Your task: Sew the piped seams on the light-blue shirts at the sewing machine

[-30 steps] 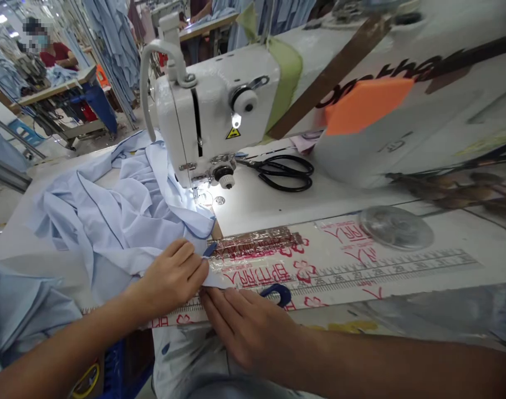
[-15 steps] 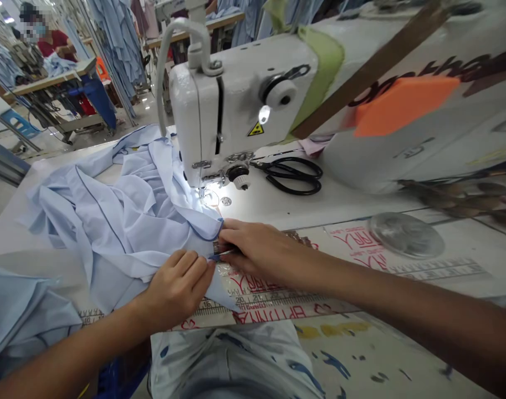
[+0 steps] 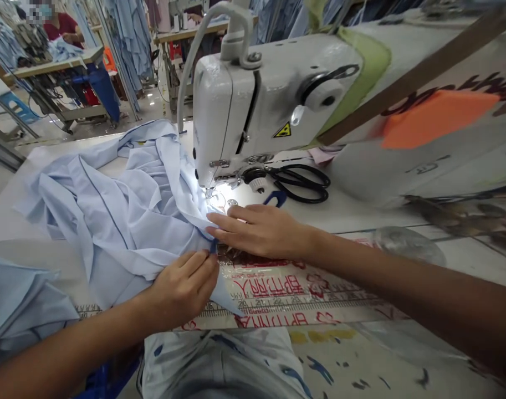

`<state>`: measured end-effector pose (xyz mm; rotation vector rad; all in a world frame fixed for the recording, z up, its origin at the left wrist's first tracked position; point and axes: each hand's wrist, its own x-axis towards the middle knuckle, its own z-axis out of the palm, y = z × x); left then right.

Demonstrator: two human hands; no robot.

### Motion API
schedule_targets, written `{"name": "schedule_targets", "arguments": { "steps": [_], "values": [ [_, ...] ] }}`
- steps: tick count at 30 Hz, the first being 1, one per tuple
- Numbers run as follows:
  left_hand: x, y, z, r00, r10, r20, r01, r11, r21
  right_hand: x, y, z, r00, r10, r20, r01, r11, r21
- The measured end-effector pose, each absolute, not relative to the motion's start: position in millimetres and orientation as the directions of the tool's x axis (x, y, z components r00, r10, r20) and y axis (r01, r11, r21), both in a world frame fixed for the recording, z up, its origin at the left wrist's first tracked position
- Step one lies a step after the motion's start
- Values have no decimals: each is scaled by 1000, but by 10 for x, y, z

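Apparently a garment factory: an industrial sewing machine (image 3: pixel 253 105), more sewing tables (image 3: pixel 55 66), hanging blue garments (image 3: pixel 126 44).

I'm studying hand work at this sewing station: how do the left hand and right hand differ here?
The left hand is curled, pinching the pale blue shirt fabric, while the right hand lies nearly flat, fingers extended. The left hand sits lower in view, nearer the printed ruler mat; the right hand is closer to the sewing machine. Both are bare and meet at the same piped fabric edge.
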<state>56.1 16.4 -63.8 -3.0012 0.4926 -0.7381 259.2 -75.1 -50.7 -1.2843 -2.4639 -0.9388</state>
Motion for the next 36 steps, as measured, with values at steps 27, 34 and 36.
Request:
{"name": "schedule_targets", "arguments": {
  "steps": [27,34,36],
  "values": [
    [668,230,-655,866,-188,464,-189,-981,-43,2424,-735,-641,-284,887,363,943,327,-62],
    [649,267,-680,888,-133,439,-170,-985,44,2531,-800,-676,-415,705,575,903,397,164],
    [641,276,-693,899,-128,420,-162,-986,46,2554,-824,-641,-452,688,567,889,399,224]
  ]
}}
